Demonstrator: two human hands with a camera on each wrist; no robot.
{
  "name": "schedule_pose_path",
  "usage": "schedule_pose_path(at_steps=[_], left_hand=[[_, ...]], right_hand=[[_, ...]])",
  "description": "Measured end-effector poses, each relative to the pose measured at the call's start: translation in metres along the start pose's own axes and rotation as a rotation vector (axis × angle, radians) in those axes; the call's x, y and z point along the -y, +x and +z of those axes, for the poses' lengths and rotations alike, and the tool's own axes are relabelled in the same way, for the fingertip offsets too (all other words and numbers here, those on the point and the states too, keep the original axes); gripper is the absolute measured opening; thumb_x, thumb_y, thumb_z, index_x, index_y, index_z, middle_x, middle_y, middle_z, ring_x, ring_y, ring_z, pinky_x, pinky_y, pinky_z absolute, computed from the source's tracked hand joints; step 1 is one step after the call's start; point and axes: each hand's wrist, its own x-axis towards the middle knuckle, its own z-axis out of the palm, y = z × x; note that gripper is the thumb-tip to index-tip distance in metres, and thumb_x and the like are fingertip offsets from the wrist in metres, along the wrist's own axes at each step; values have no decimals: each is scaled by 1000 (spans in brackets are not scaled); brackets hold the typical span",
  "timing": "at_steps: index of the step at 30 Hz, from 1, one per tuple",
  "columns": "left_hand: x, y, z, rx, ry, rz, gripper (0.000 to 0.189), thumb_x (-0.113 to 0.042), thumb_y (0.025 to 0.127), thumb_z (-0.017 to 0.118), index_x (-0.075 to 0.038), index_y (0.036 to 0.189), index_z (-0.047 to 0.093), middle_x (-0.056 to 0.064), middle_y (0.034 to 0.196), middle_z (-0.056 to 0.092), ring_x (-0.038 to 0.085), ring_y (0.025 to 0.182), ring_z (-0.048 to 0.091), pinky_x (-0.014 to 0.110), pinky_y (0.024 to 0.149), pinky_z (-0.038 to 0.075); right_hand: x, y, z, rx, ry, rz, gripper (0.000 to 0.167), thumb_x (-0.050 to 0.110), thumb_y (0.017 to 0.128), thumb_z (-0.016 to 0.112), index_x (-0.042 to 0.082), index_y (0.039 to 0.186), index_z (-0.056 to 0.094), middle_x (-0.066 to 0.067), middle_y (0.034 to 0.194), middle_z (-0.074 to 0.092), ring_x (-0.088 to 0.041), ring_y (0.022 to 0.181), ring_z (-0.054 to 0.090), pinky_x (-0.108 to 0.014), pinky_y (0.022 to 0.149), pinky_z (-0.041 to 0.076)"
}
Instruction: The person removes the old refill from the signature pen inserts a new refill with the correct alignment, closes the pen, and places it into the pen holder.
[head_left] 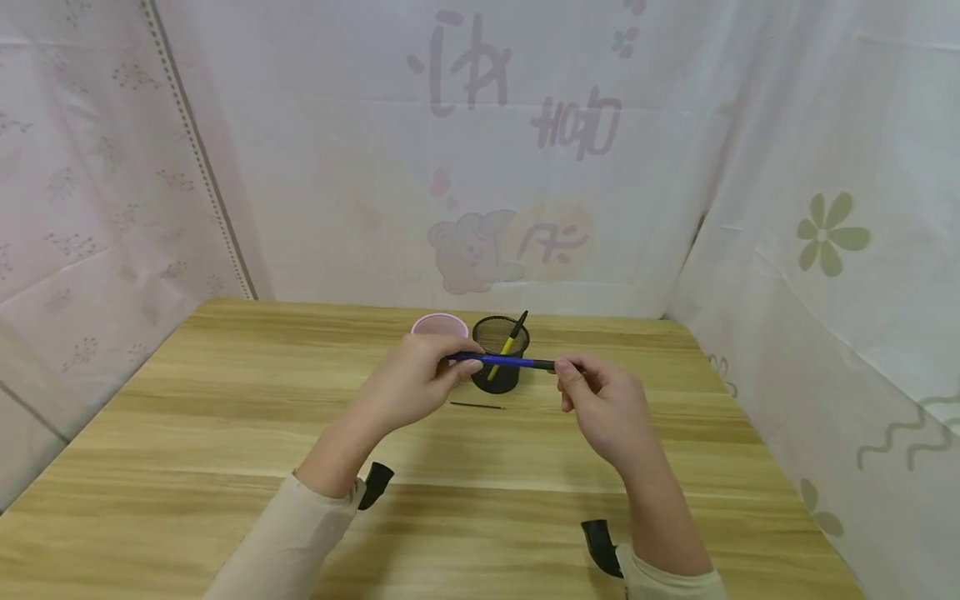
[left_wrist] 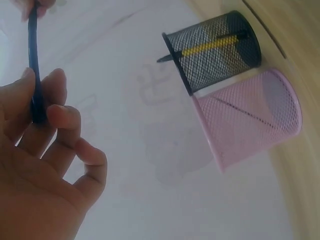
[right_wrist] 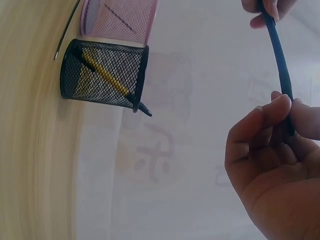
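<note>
A blue pen with dark ends is held level above the table between both hands. My left hand pinches one end between thumb and fingers; its other fingers are loosely bent in the left wrist view. At the opposite end, my right hand grips the dark part with thumb and curled fingers. Behind the pen stands a black mesh pen holder with a yellow pen leaning in it. Beside it is a pink mesh pen holder, partly hidden by my left hand in the head view.
On the wooden table, a thin dark rod like a pen refill lies in front of the holders. A similar thin dark line shows through the pink mesh. Printed curtains surround the table's back and sides.
</note>
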Motion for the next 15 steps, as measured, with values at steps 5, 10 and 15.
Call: schedule_pose_path(at_steps=[5, 10, 15], left_hand=[[1, -3, -7, -18, -67, -19, 12, -16, 101, 74, -12, 90, 72, -2, 75, 69, 7, 64, 54, 22, 60, 46], [1, -5, -6, -46, -70, 13, 17, -11, 98, 77, -10, 84, 68, -2, 75, 69, 4, 66, 55, 22, 64, 48], [4, -6, -1, -122, 41, 145, 18, -8, 95, 79, -10, 83, 66, -4, 73, 65, 4, 63, 49, 24, 63, 47]], right_hand=[[0, 0, -1, 4, 14, -7, 29, 25, 112, 56, 3, 105, 74, -7, 77, 61, -20, 70, 58, -27, 60, 45], [2, -1, 0, -5, 42, 17, 34, 26, 112, 55, 4, 93, 71, -2, 67, 54, -15, 57, 42, -27, 51, 35], [3, 0, 1, 38, 239, 71, 42, 24, 113, 54, 2, 78, 60, 1, 59, 42, -12, 52, 35, -26, 54, 34]])
